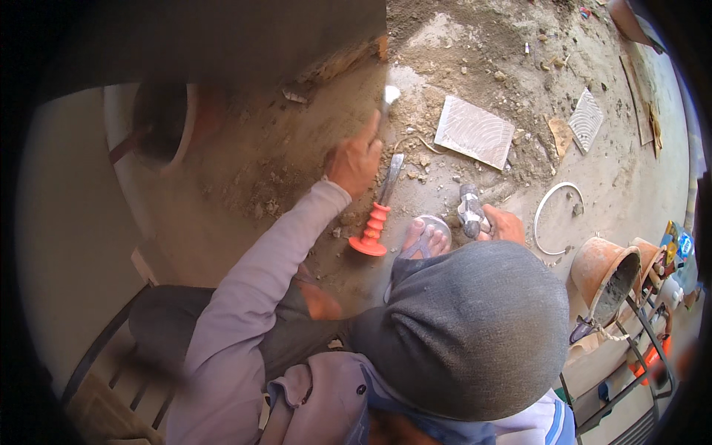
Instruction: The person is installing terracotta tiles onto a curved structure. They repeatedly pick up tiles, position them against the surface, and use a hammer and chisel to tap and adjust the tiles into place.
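Observation:
My left hand (354, 165) reaches forward over the dusty ground, its index finger stretched toward the edge of a dark upright surface (222, 37). The other fingers are curled, and I see nothing held in them. Just below that hand lies a chisel (374, 219) with a ribbed orange-red grip and guard, its metal blade pointing away from me. My right hand (504, 225) is closed around a hammer (470, 211), whose metal head shows beside my sandalled foot (429, 236). My bent knee (475, 319) in grey trousers hides part of the right arm.
A ridged tile piece (475, 132) lies ahead on rubble, with a smaller ridged piece (586, 120) farther right. A white ring (545, 215) lies near a bucket of grey mix (601, 271). Another bucket (182, 130) stands at the left. Metal frame bars (630, 378) are at lower right.

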